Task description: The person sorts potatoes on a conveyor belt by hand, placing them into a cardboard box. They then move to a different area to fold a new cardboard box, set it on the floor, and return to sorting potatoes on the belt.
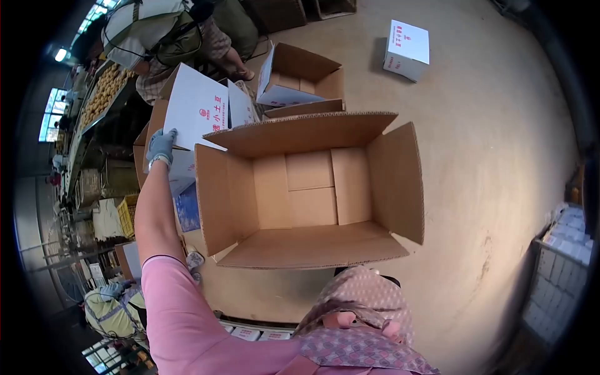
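My left hand (161,148), in a grey-blue glove, reaches out to the left and grips the edge of a white cardboard box (199,103) with red printing. Its fingers are closed at a flap's edge, and the thumb side is partly hidden. Right in front of me stands a large open cardboard box (310,187), brown inside, with its flaps spread outward and nothing in it. My right hand does not show.
Another open box (301,75) stands beyond the large one. A closed white box (407,50) sits on the floor at the upper right. A person (147,44) bends beside a conveyor of potatoes (106,94). Stacked white packages (562,262) fill the right edge.
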Tool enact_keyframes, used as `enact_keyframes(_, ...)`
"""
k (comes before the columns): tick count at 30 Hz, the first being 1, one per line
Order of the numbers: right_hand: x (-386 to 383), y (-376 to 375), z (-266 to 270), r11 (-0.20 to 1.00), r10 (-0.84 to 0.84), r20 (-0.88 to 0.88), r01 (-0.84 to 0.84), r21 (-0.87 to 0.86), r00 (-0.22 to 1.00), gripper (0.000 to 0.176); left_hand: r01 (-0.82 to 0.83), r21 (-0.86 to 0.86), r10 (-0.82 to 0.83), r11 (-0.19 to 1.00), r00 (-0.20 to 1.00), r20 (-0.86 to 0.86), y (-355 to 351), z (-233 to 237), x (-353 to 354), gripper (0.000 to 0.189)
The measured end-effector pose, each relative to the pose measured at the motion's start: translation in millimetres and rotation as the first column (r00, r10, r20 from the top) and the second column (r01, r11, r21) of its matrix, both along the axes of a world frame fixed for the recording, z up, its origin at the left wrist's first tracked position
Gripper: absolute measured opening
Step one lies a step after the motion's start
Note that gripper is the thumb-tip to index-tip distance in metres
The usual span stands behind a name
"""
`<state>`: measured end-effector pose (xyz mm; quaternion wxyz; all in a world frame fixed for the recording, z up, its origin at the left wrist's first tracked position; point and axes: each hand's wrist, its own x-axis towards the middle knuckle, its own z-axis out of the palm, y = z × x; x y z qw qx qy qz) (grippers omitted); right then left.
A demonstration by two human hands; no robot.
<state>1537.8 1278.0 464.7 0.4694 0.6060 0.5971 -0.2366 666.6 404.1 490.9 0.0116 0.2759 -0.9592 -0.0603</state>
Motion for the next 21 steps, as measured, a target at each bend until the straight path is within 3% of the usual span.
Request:
enact_keyframes(2,-25.9,34.5,7.7,0.995,-0.096,-0.012,0.096,-0.002,0.995,0.027,-0.013,-0.2,-0.011,0.98,0.993,-0.12,34.6,12.3,1.9,0.06)
enact_keyframes(5,-53.0,100.1,-2.9,0.985,-0.17,-0.053,0.169,-0.024,0.984,0.028,0.037,-0.208,-0.046,0.977,0.998,-0.038,80.5,48.7,-3.1,0.061)
enact_keyframes(7,-91.8,144.5,-16.6,0.982,-0.185,-0.093,0.18,-0.056,0.978,0.028,0.001,-0.278,0.015,0.96,0.998,0.055,103.3,58.6,-5.2,0.062)
enact_keyframes(8,-120.7,167.3,-17.2,0.991,-0.123,-0.112,0.116,-0.072,0.986,0.028,-0.008,-0.311,0.042,0.95,0.994,0.104,115.2,60.2,-7.2,0.063)
enact_keyframes(12,-340.1,227.2,3.0,0.934,0.266,-0.284,-0.319,-0.161,0.921,0.027,-0.036,-0.37,0.034,0.928,0.999,-0.011,125.7,53.7,-6.8,0.059)
enact_keyframes(14,-419.0,272.2,-18.3,0.924,0.266,-0.291,-0.329,-0.197,0.919,0.027,-0.076,-0.329,0.065,0.941,0.997,-0.046,150.0,66.4,-12.1,0.058)
enact_keyframes(16,-478.1,354.6,-77.0,0.914,0.203,-0.337,-0.302,-0.272,0.919,0.028,-0.185,-0.291,0.157,0.939,0.98,-0.119,160.1,70.6,-26.4,0.057)
enact_keyframes(17,-521.0,393.0,-100.2,0.585,0.621,-0.497,-0.78,-0.22,0.606,0.029,-0.245,-0.273,0.212,0.93,0.966,-0.146,148.5,57.4,-33.7,0.056)
enact_keyframes(18,-585.6,398.5,-93.3,0.772,0.434,-0.543,-0.607,-0.188,0.719,0.031,-0.311,-0.241,0.272,0.919,0.945,-0.182,145.6,47.6,-44.7,0.056)
enact_keyframes(21,-765.6,408.8,-77.8,0.918,0.284,-0.645,-0.395,-0.029,0.709,0.028,-0.41,-0.17,0.422,0.896,0.906,0.038,222.9,84.9,-78.7,0.056)
